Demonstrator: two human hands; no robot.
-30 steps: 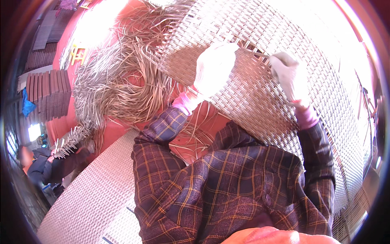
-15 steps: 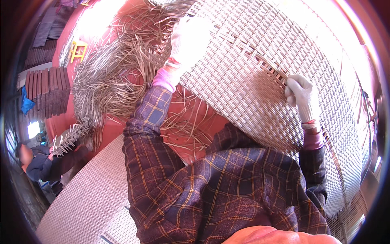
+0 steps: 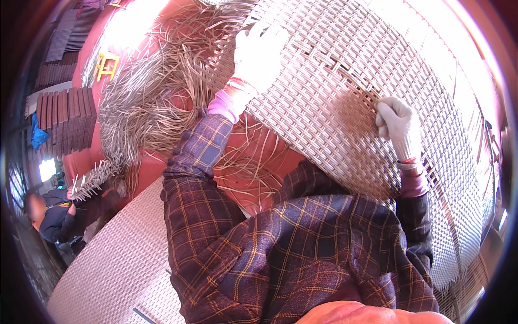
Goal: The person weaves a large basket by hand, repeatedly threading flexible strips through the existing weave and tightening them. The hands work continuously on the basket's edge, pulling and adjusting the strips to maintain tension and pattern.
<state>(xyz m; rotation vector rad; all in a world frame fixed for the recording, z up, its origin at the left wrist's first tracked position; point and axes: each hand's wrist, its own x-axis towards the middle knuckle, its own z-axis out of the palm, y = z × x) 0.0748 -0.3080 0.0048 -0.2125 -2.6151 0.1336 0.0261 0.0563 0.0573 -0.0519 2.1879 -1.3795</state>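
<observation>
A broad sheet of pale grey-brown wicker weave curves across the space before me. My left hand, in a white glove, lies on its far left part with the fingers spread. Over on the right, my right hand, gloved too, is closed, thumb and fingers pinched on a flat weaving strip at the weave. A row of dark gaps runs through the sheet from near the left hand to the right fingertips. How far the strip passes under the weave is hidden.
Loose strips lie in a large heap on the reddish floor, left of the sheet. Behind them are a yellow stool and stacked brown slats. A seated person holds a bundle of short pale strips. Another woven surface is at lower left.
My left hand has shifted slightly right, and its fingers now show spread. My right hand has moved a little left, still pinching. The seated person's arms have moved.
</observation>
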